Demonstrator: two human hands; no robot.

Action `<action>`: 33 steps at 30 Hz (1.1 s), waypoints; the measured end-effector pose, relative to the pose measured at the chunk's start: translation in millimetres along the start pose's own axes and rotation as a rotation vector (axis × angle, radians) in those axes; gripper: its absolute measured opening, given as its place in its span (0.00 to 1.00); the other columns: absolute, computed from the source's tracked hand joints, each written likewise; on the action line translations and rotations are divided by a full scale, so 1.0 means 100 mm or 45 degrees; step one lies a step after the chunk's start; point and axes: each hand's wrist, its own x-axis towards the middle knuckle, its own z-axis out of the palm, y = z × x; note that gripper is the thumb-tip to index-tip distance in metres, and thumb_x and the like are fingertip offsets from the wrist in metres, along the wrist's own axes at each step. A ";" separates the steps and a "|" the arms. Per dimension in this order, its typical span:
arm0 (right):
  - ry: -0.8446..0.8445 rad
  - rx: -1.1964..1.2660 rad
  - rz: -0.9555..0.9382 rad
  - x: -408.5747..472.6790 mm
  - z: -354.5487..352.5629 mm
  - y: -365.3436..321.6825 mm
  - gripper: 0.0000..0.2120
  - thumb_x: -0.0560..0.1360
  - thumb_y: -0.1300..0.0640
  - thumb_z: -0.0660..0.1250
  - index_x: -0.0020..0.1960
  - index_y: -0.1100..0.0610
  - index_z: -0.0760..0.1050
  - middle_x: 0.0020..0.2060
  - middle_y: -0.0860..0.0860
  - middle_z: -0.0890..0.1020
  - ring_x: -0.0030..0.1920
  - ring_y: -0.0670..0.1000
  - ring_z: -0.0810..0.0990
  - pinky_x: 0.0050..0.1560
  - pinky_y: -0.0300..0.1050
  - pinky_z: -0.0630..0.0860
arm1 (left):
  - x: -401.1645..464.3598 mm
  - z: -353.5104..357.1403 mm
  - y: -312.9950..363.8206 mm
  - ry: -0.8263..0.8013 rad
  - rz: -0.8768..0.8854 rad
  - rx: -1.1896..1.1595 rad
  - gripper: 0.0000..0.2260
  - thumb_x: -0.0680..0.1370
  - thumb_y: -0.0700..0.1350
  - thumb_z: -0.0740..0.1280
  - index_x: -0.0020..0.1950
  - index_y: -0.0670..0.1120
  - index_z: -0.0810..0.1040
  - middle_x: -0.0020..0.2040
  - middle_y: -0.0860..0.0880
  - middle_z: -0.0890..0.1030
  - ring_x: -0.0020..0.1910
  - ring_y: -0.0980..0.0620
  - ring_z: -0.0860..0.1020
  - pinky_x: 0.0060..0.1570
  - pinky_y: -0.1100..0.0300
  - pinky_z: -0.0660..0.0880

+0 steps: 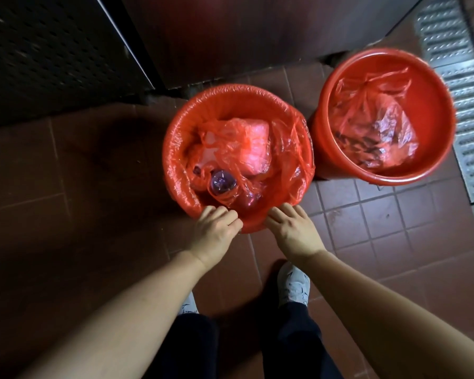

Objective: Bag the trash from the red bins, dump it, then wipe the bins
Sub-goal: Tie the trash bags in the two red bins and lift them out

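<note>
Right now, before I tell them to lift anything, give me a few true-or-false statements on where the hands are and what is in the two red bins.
1. Both hands are at the near rim of the left bin. True: the left hand and right hand are both there.
2. The right bin has a liner folded over its rim. False: only the left bin has a red liner over its rim.
3. A clear plastic bottle lies in the left bin. True.
4. The right bin holds nothing. False: a tied red bag sits inside it.
5. The bins stand on carpet. False: they stand on a tiled floor.
</note>
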 end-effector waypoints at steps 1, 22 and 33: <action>-0.030 0.004 0.018 0.03 -0.04 -0.01 0.10 0.74 0.61 0.60 0.43 0.56 0.80 0.41 0.51 0.78 0.40 0.56 0.77 0.41 0.51 0.75 | 0.01 0.00 0.00 -0.006 -0.025 0.006 0.05 0.74 0.37 0.71 0.39 0.45 0.79 0.37 0.48 0.75 0.39 0.45 0.76 0.40 0.50 0.72; -0.286 0.285 0.352 0.23 -0.07 -0.01 0.12 0.79 0.61 0.63 0.61 0.58 0.76 0.52 0.54 0.77 0.51 0.59 0.79 0.48 0.54 0.78 | 0.34 0.10 0.11 -0.233 -0.628 -0.156 0.04 0.78 0.40 0.65 0.51 0.47 0.76 0.49 0.49 0.82 0.45 0.42 0.82 0.39 0.50 0.77; -0.211 0.128 0.238 0.24 -0.09 0.17 0.06 0.75 0.64 0.65 0.50 0.58 0.79 0.46 0.54 0.79 0.48 0.59 0.77 0.51 0.52 0.73 | 0.30 0.13 0.07 -0.128 -0.424 0.069 0.08 0.79 0.47 0.64 0.55 0.47 0.79 0.48 0.48 0.79 0.47 0.44 0.76 0.44 0.49 0.74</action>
